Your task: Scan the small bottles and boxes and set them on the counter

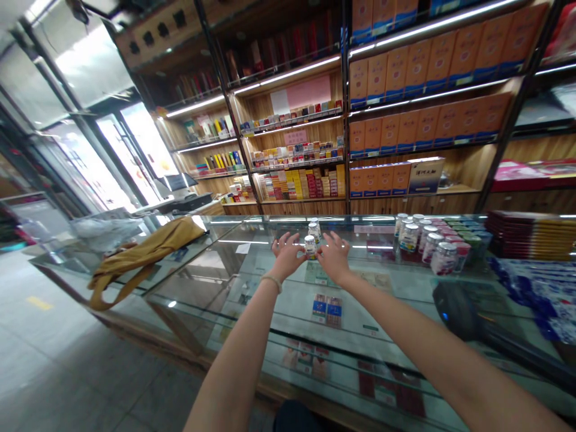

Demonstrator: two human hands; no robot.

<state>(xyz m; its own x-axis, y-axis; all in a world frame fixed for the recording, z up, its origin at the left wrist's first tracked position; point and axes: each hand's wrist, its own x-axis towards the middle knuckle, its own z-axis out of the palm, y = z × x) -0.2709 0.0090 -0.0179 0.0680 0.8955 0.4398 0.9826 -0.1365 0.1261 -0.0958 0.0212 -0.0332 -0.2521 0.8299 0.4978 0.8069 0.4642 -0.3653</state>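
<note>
Left to right, as I view it remotely: a mustard-coloured bag [153, 255] lies across the glass counter [225, 255]. Next comes the left hand [288, 255], thumb and forefinger at the left side of the front jar [309, 245], which stands upright on the glass, a rear jar [316, 224] just behind it. The right hand [333, 259] meets the opposite side, its other fingers spread. Whether either hand pinches the front jar or merely rests against it, I cannot tell. Farther right stand the grouped jars [433, 245], with a dark handled device [454, 312] nearer me. I judge the step in hand to be positioning the front jar; the next move calls for even pressure from both sides, without nudging its neighbour.
</note>
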